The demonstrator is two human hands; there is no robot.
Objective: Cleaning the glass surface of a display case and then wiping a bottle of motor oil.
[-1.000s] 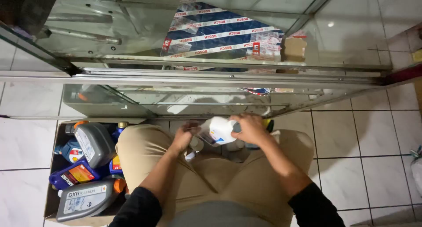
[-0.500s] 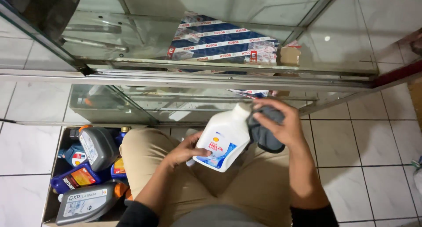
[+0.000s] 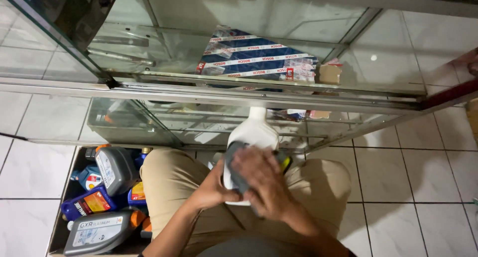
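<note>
Compared with half a second earlier, the white bottle (image 3: pixel 251 137) is now being held upright over the lap, its neck pointing away toward the glass cabinet (image 3: pixel 259 95), where before it was being held tilted with its label showing; the grey cloth (image 3: pixel 236 170) is now being pressed against the bottle's near face rather than up beside its neck. The right hand (image 3: pixel 264 180) is being laid flat over the cloth, fingers together and pressed down on it, so the cloth is being gripped between palm and bottle. The left hand (image 3: pixel 211 187) is being closed around the bottle's lower left side, its grip clamped on the plastic. Left of the left hand, a cardboard box (image 3: pixel 62 207) is being shown on the tiled floor (image 3: pixel 408 172), holding a grey jug (image 3: pixel 114 170) with a pale label, a blue jug (image 3: pixel 84 203) with an orange and red label, and a second grey jug (image 3: pixel 99 231) lying on its side. Beyond both hands, behind the cabinet glass, a flat blue package (image 3: pixel 254 58) crossed by white stripes is being displayed, with a small brown box (image 3: pixel 329 73) just right of it.
</note>
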